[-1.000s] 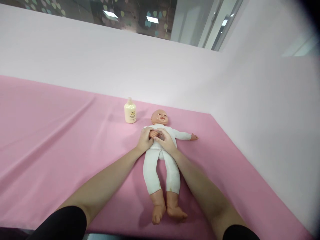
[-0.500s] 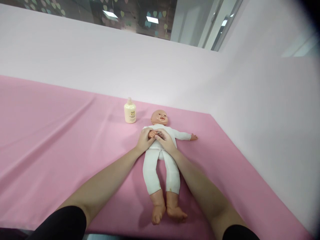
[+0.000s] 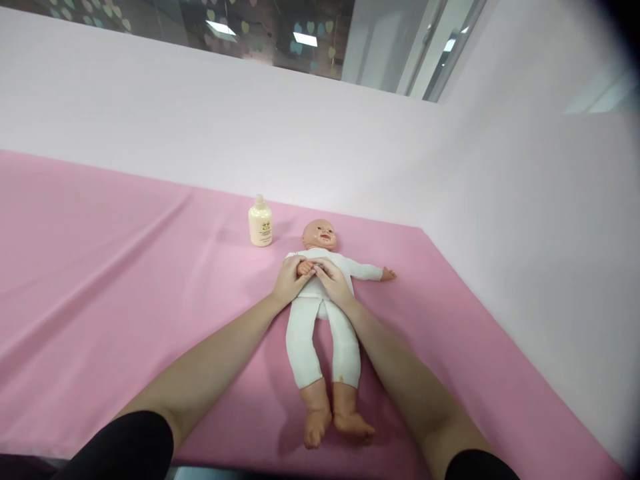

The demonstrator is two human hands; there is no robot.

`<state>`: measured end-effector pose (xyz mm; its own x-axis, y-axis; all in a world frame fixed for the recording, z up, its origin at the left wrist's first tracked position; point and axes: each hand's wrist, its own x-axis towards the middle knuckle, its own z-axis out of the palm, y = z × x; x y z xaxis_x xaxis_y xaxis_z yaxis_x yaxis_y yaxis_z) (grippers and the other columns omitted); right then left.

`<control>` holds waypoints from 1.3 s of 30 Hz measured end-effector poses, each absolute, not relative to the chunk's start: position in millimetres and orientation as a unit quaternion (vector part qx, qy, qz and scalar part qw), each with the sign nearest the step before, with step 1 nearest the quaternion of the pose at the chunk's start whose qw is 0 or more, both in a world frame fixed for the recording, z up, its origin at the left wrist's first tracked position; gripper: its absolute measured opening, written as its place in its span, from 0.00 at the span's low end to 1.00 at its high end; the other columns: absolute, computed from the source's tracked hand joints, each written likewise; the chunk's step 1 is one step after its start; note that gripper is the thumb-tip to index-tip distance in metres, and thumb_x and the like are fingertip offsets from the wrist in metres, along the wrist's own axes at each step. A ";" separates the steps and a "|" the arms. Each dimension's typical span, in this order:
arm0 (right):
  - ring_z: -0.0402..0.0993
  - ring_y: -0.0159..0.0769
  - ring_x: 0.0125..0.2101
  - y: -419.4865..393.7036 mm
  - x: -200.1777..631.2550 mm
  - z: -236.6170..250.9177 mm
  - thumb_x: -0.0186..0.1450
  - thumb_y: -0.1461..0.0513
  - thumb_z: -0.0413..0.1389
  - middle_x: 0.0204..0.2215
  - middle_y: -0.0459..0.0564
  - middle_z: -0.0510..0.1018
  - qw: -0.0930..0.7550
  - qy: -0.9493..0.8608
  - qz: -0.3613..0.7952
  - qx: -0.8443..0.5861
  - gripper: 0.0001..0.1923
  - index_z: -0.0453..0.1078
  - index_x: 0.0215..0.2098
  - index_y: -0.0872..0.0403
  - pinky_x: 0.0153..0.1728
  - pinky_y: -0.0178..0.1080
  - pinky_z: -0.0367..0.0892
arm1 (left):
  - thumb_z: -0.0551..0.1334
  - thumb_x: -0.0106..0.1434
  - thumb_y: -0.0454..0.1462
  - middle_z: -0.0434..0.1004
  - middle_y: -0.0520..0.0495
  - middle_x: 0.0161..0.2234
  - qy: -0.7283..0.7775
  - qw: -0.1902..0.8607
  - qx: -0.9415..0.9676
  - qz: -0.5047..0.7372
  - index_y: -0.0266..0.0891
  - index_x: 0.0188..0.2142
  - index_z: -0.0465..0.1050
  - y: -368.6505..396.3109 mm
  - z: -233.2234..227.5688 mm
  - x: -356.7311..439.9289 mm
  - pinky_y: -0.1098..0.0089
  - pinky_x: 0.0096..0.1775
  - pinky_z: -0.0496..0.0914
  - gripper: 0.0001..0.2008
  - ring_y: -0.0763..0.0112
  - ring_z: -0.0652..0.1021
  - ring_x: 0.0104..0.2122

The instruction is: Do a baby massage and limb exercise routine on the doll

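Note:
A baby doll (image 3: 324, 308) in a white cloth suit lies on its back, head away from me and bare feet toward me. My left hand (image 3: 290, 280) is closed round the doll's arm at the wrist, on the left of its chest. The doll's small hand (image 3: 305, 267) shows between my two hands. From the other side my right hand (image 3: 332, 280) has its fingers curled against that small hand, fingertips partly hidden. The doll's other arm (image 3: 369, 271) stretches out to the right, untouched.
A cream pump bottle (image 3: 261, 225) stands left of the doll's head. Pink cloth (image 3: 150, 280) with a few creases covers the table. A white wall (image 3: 200, 120) rises behind it and another along the right, with a window (image 3: 280, 37) above.
My right thumb has shifted slightly off the doll's small hand. The doll, the bottle and my arms stay nearly in place.

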<state>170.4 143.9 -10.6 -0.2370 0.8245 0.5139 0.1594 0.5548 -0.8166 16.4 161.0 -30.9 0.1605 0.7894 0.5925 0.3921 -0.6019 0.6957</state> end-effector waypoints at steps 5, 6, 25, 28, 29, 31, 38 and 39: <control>0.71 0.36 0.48 145.5 170.4 -13.0 0.66 0.57 0.50 0.45 0.50 0.75 0.520 -0.712 0.327 -0.341 0.13 0.72 0.45 0.50 0.53 0.41 0.63 | 0.60 0.61 0.42 0.73 0.45 0.36 0.396 0.170 0.740 0.516 0.39 0.38 0.68 161.1 -30.6 18.2 0.60 0.45 0.66 0.09 0.63 0.72 0.39; 0.70 0.36 0.48 145.9 170.4 -13.2 0.66 0.58 0.50 0.44 0.50 0.75 0.521 -0.711 0.325 -0.343 0.13 0.72 0.45 0.50 0.53 0.41 0.63 | 0.59 0.61 0.42 0.73 0.45 0.36 0.395 0.167 0.741 0.517 0.39 0.38 0.68 161.2 -31.1 18.4 0.60 0.45 0.67 0.09 0.63 0.72 0.39; 0.73 0.34 0.41 147.5 167.4 -17.4 0.61 0.59 0.53 0.41 0.50 0.77 0.496 -0.685 0.378 -0.376 0.15 0.70 0.45 0.53 0.49 0.41 0.66 | 0.52 0.63 0.33 0.74 0.44 0.40 0.388 0.137 0.753 0.514 0.41 0.43 0.68 163.7 -36.0 17.5 0.59 0.49 0.65 0.10 0.63 0.72 0.43; 0.73 0.34 0.42 147.5 167.4 -18.3 0.61 0.59 0.53 0.41 0.50 0.77 0.488 -0.698 0.365 -0.376 0.13 0.70 0.43 0.53 0.49 0.40 0.66 | 0.53 0.62 0.33 0.72 0.45 0.38 0.402 0.149 0.720 0.546 0.40 0.42 0.66 169.9 -39.6 14.4 0.60 0.48 0.66 0.09 0.64 0.72 0.40; 0.73 0.34 0.42 147.2 167.4 -18.3 0.62 0.59 0.53 0.41 0.51 0.77 0.485 -0.704 0.356 -0.377 0.12 0.71 0.42 0.54 0.48 0.40 0.66 | 0.53 0.62 0.34 0.72 0.45 0.38 0.407 0.156 0.701 0.564 0.40 0.42 0.65 172.2 -40.4 12.6 0.61 0.48 0.66 0.09 0.64 0.72 0.40; 0.73 0.34 0.42 145.8 167.6 -17.5 0.62 0.60 0.52 0.40 0.51 0.76 0.478 -0.720 0.333 -0.377 0.12 0.71 0.41 0.54 0.48 0.40 0.66 | 0.54 0.62 0.34 0.70 0.44 0.40 0.417 0.174 0.658 0.602 0.39 0.45 0.62 176.3 -40.9 8.2 0.60 0.50 0.65 0.11 0.65 0.72 0.43; 0.72 0.37 0.44 133.3 169.4 -8.4 0.65 0.62 0.49 0.41 0.52 0.75 0.419 -0.798 0.257 -0.348 0.13 0.73 0.43 0.55 0.49 0.41 0.65 | 0.58 0.61 0.35 0.60 0.37 0.56 0.471 0.263 0.505 0.674 0.41 0.53 0.50 183.2 -41.0 -10.4 0.60 0.59 0.58 0.22 0.64 0.64 0.59; 0.71 0.38 0.45 129.9 169.7 -7.1 0.65 0.63 0.49 0.42 0.52 0.76 0.407 -0.808 0.246 -0.347 0.13 0.73 0.44 0.55 0.51 0.42 0.63 | 0.58 0.61 0.35 0.60 0.37 0.56 0.476 0.279 0.485 0.678 0.41 0.52 0.50 183.3 -42.2 -12.8 0.60 0.59 0.59 0.22 0.64 0.63 0.59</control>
<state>169.7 129.9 -7.1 -0.4279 0.7607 0.4881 0.3605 0.6389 -0.6796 -12.8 183.3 -42.2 -0.3731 0.8402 0.3934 0.0833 -0.3920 0.9162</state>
